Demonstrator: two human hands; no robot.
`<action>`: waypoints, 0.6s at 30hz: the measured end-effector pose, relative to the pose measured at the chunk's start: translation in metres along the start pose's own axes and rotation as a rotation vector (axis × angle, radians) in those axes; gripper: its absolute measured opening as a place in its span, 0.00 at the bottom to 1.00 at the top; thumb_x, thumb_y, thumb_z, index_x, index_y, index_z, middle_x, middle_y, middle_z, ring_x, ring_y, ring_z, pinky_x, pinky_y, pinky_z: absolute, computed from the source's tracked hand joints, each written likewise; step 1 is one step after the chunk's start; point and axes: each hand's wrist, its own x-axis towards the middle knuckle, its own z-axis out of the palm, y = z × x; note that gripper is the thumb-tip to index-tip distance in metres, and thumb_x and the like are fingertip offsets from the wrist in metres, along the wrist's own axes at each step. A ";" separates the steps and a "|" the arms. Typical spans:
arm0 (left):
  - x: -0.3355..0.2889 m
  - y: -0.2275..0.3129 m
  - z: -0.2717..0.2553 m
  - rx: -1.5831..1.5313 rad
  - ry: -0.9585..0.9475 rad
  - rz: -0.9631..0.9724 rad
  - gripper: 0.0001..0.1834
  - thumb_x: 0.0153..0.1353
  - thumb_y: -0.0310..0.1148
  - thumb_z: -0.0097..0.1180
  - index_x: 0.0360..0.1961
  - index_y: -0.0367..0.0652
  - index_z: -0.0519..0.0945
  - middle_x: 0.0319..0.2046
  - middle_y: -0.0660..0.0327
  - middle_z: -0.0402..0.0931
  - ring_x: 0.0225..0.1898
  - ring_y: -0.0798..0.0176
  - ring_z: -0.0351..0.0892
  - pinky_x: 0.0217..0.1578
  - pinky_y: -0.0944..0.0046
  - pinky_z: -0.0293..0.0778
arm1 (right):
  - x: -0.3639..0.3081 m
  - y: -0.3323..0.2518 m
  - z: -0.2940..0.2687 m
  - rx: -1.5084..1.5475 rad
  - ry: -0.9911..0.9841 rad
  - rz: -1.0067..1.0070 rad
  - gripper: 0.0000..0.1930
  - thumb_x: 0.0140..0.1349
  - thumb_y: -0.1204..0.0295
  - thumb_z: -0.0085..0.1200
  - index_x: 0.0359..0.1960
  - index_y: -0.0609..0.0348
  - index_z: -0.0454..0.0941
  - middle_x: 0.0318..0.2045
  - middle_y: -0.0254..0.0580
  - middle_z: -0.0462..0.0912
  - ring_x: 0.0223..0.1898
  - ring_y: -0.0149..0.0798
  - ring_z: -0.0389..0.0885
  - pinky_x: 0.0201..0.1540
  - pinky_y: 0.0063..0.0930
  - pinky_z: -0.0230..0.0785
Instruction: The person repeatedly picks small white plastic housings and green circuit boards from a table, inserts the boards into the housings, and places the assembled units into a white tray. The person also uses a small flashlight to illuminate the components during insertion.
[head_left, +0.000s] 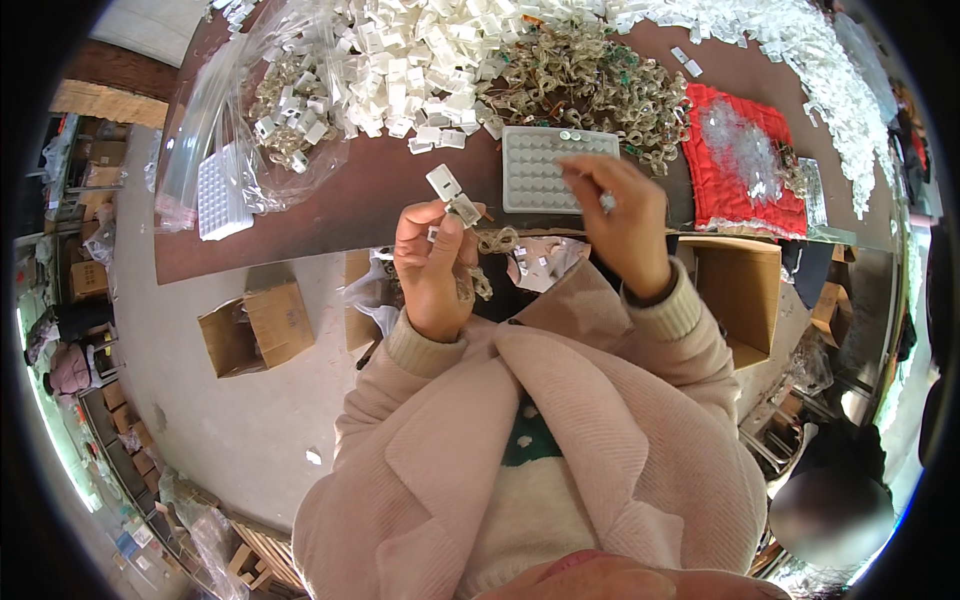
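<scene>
White casing: two small white plastic pieces [443, 183] stand one above the other at the tips of my left hand [432, 255], above the table's near edge; whether they are joined, I can't tell.
Left grip: thumb and fingers clamped on the lower piece, the upper one jutting free.
Handling: I'd judge it very light, stiff and a little slippery, its thin walls liable to crack; best pinched by the side edges.
Cable: a loose, pale, translucent coil [497, 240] hangs just beside my left hand, probably springy.
Right grip: my right hand [622, 215] is curled over the tray, with a small clear bit by the fingers; I can't tell whether they pinch it.
Tray: grey, rectangular, rows of round dimples [525, 180].
Heaps: glossy, boxy white casings [420, 70]; tangled cables [570, 85] beside them.
Cloth: red, soft, creased [705, 185], under clear plastic bits [738, 145].
Table: smooth, dark brown [370, 200].
</scene>
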 end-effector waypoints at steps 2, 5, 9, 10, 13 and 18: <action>0.002 -0.001 -0.003 -0.036 -0.016 -0.027 0.06 0.69 0.28 0.56 0.45 0.43 0.75 0.41 0.50 0.82 0.24 0.73 0.67 0.25 0.73 0.65 | 0.017 0.019 0.001 -0.067 0.046 -0.084 0.07 0.59 0.79 0.60 0.40 0.58 0.84 0.35 0.43 0.85 0.34 0.47 0.85 0.37 0.30 0.77; 0.003 -0.004 -0.004 -0.062 -0.007 -0.056 0.08 0.68 0.24 0.56 0.46 0.45 0.75 0.40 0.51 0.83 0.23 0.75 0.67 0.21 0.77 0.60 | 0.032 0.038 0.009 -0.149 0.052 -0.178 0.08 0.59 0.78 0.60 0.40 0.56 0.85 0.37 0.42 0.85 0.36 0.47 0.84 0.37 0.33 0.77; 0.003 -0.003 -0.006 -0.058 -0.032 -0.054 0.09 0.68 0.24 0.56 0.47 0.45 0.76 0.40 0.51 0.83 0.23 0.75 0.66 0.20 0.77 0.59 | 0.041 0.046 0.016 -0.256 -0.009 -0.214 0.07 0.56 0.76 0.61 0.37 0.52 0.85 0.36 0.37 0.84 0.37 0.45 0.84 0.38 0.35 0.77; 0.004 -0.003 -0.007 -0.055 -0.031 -0.054 0.09 0.68 0.24 0.56 0.47 0.45 0.76 0.40 0.51 0.83 0.23 0.75 0.66 0.20 0.77 0.59 | 0.041 0.047 0.017 -0.274 -0.023 -0.201 0.07 0.56 0.75 0.61 0.36 0.52 0.85 0.35 0.37 0.84 0.37 0.45 0.84 0.37 0.36 0.77; 0.004 -0.002 -0.008 -0.047 -0.046 -0.063 0.07 0.69 0.26 0.55 0.46 0.44 0.76 0.41 0.50 0.83 0.23 0.75 0.66 0.22 0.75 0.62 | 0.042 0.048 0.016 -0.251 -0.048 -0.171 0.05 0.56 0.75 0.61 0.34 0.52 0.84 0.34 0.37 0.83 0.36 0.46 0.83 0.36 0.37 0.76; 0.006 -0.003 -0.006 -0.073 -0.094 -0.092 0.07 0.69 0.27 0.55 0.47 0.44 0.76 0.41 0.49 0.82 0.23 0.74 0.66 0.24 0.74 0.64 | 0.044 0.044 0.015 -0.283 -0.106 -0.109 0.04 0.56 0.75 0.60 0.34 0.52 0.83 0.32 0.39 0.81 0.35 0.48 0.82 0.35 0.40 0.74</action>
